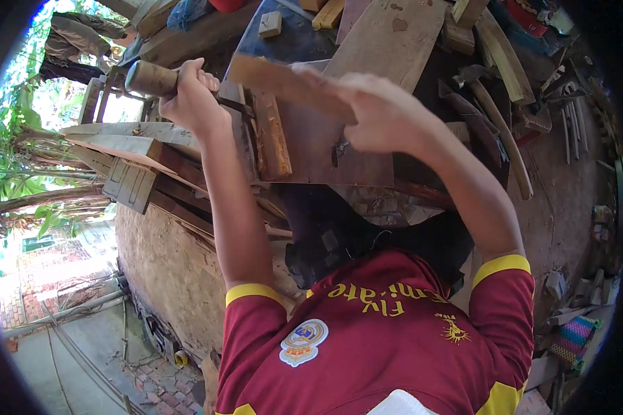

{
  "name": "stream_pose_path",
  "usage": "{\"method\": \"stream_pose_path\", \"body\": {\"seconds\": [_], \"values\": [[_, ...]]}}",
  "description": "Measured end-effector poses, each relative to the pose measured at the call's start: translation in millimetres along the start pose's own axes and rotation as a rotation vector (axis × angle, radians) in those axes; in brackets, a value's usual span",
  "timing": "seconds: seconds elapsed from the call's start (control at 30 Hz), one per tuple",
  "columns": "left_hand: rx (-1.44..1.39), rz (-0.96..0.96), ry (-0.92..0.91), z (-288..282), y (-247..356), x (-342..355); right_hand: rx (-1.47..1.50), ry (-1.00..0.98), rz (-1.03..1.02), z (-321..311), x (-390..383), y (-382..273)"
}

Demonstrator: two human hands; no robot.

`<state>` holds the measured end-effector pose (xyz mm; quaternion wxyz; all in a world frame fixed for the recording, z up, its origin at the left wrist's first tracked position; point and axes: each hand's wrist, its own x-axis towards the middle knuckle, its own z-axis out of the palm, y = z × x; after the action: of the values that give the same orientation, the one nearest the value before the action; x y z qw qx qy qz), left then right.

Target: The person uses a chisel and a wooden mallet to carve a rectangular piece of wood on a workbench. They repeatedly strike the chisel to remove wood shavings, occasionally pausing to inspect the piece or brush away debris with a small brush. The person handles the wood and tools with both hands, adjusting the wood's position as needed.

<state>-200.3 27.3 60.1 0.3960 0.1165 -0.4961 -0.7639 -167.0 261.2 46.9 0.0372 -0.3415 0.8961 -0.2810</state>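
Note:
My left hand (199, 104) is closed around a chisel (150, 79) with a thick round wooden handle. Its dark blade points right, to the upper part of a narrow wooden piece (273, 135) on the work surface; whether the tip touches the wood cannot be made out. In my right hand (387, 114), whose fingers are wrapped round one end, is a flat wooden bar (284, 81), smeared by motion. It hangs over the work surface, its free end to the right of the left hand. A small dark metal object (338, 152) lies below it on the brown board (367, 164).
A wide plank (394, 41) lies across the far side of the bench. A small wood block (270, 25) sits at the back. Stacked timber (145, 149) juts out on the left. At right are a long-handled tool (502, 131) and curved wood offcuts (505, 55).

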Motion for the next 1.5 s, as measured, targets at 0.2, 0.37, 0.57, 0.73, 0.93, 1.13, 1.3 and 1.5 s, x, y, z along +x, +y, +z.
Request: {"method": "stream_pose_path", "body": {"seconds": [0.2, 0.37, 0.57, 0.73, 0.93, 1.13, 1.3, 1.5], "values": [[-0.153, 0.003, 0.051, -15.4, 7.7, -7.0, 0.067, -0.072, 0.100, 18.8, -1.4, -7.9], [-0.243, 0.010, 0.094, -26.4, 27.3, -10.3, 0.068, -0.044, 0.065, 20.1, -3.5, -9.3], [-0.223, -0.011, -0.011, -23.5, 25.0, -22.5, 0.060, -0.017, 0.054, 22.3, -4.6, -8.4], [-0.132, 0.042, -0.008, -22.2, 19.0, -30.7, 0.081, -0.026, 0.051, 24.0, -3.0, -8.1], [-0.164, 0.039, 0.000, -23.3, 19.4, -29.3, 0.114, -0.037, 0.053, 22.2, -3.5, -7.0], [-0.179, 0.031, -0.027, -23.3, 14.2, -29.5, 0.134, -0.050, 0.093, 22.4, -3.4, -7.7], [-0.141, 0.049, 0.002, -13.9, 16.2, -38.4, 0.141, -0.055, 0.109, 21.9, -3.5, -8.4], [-0.043, 0.112, -0.025, -4.7, 17.1, -48.3, 0.142, -0.075, 0.133, 22.0, -2.9, -8.5]]}}
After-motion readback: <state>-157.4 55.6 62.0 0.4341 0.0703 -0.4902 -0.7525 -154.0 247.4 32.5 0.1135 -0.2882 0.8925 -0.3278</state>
